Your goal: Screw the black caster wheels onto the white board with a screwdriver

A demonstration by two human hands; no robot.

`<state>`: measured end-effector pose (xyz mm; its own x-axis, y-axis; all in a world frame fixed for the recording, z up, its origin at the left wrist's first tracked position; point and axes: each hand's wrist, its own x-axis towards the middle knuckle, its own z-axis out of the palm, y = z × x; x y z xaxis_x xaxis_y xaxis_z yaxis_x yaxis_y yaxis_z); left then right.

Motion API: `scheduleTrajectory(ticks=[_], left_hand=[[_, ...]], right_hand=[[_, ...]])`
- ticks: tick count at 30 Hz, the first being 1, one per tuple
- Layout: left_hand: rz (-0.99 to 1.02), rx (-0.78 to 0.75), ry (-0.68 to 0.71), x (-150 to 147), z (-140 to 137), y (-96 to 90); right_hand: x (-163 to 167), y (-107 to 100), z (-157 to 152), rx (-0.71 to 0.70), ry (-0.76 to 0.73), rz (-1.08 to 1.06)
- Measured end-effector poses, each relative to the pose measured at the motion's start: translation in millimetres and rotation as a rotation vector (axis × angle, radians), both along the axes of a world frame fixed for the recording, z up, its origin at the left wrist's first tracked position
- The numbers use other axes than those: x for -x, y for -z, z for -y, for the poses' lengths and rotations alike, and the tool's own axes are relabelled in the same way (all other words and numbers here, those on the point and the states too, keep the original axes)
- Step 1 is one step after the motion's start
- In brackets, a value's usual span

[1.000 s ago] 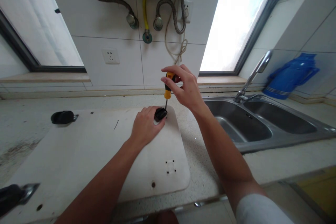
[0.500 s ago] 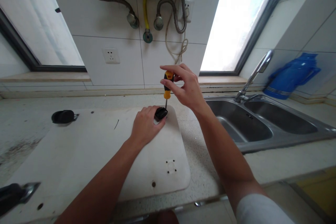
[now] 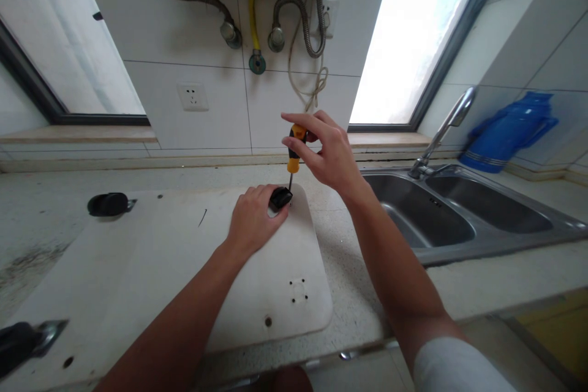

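My left hand point(image 3: 252, 217) is closed round a black caster point(image 3: 280, 198) near the far right corner of a white board point(image 3: 184, 269). A yellow and black screwdriver point(image 3: 294, 159) stands upright in my right hand point(image 3: 326, 150), its handle between thumb and fingers, with the index finger stretched over its top. The metal shaft reaches down beside the caster, where the tip is hidden. Two similar black casters, one at the far left point(image 3: 108, 204) and one at the near left point(image 3: 21, 348), sit on the board.
Four-hole markings, several small holes point(image 3: 268, 322) and a thin dark strip point(image 3: 203, 217) show on the board. To the right are a steel double sink point(image 3: 432, 248), a faucet point(image 3: 443, 133) and a blue thermos jug point(image 3: 509, 133). Hoses point(image 3: 255, 6) hang on the tiled wall.
Both hands keep their places on the caster and screwdriver. My right-hand fingers shift very slightly on the handle, and the whole view moves a little to the left.
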<state>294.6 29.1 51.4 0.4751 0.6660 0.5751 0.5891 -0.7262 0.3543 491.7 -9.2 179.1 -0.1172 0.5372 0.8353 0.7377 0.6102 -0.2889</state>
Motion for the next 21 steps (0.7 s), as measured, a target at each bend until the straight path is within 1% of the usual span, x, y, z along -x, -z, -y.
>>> scheduleTrajectory(ticks=[2,5,9,12,13,16,19,20,21], left_hand=[[-0.001,-0.002,-0.006,0.1,-0.1,0.2],[-0.004,-0.010,-0.003,0.1,-0.3,0.3],[0.004,-0.013,-0.008,0.0,-0.3,0.0],[0.002,-0.009,-0.005,0.2,-0.2,-0.2],[0.001,-0.011,-0.004,0.3,-0.1,-0.2],[0.001,-0.015,-0.010,0.5,-0.1,0.2],[0.000,-0.014,-0.005,0.6,-0.4,0.6],[-0.002,-0.015,-0.001,0.6,-0.5,0.6],[-0.003,-0.015,0.002,0.6,-0.7,0.6]], right_hand=[[0.6,0.8,0.0,-0.016,0.024,0.009],[1.2,2.0,-0.2,0.043,-0.042,0.033],[2.8,3.2,-0.3,-0.003,0.053,0.040],[3.5,4.0,-1.4,0.070,0.018,0.079],[3.6,4.3,-1.9,0.082,0.028,0.074],[3.7,5.2,-2.6,0.051,0.120,0.045],[4.7,7.6,-2.0,0.079,0.058,0.084],[5.7,8.8,-1.6,0.083,0.053,0.097],[6.9,9.7,-1.2,0.062,0.080,0.101]])
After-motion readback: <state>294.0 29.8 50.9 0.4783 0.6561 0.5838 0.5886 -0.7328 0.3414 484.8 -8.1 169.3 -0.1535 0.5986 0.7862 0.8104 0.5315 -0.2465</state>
